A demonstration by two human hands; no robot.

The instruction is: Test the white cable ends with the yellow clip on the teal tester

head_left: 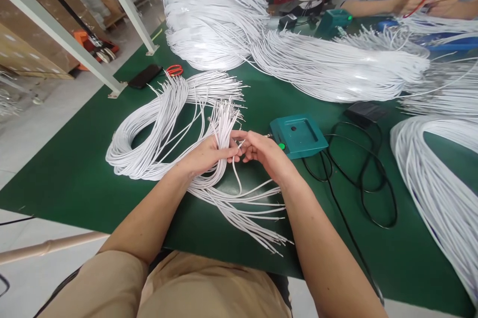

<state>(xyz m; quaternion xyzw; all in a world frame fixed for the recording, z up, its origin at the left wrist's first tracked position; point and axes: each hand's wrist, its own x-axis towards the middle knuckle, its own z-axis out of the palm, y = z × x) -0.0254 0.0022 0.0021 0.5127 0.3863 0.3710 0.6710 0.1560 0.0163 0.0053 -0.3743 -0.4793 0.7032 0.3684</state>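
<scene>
My left hand [209,154] is wrapped round a bundle of white wires [224,123], whose bunched tips stick up above the fist. My right hand [261,151] meets it at the fingertips, pinching the end of a single white wire [236,178] that loops down below the hands. More loose wire ends [257,228] fan out to the right under my forearms. Left of the hands lies a coil of white wires [129,151]. Just beyond my right hand sits a small teal device [298,134] with a green light and a shallow square recess.
Big white wire bundles [212,14] are heaped at the back, and another coil [429,158] lies at the right. Red-handled scissors [175,70] and a dark flat case [145,76] lie near a metal post. Black cable [362,178] loops behind the device. Two people work across the table.
</scene>
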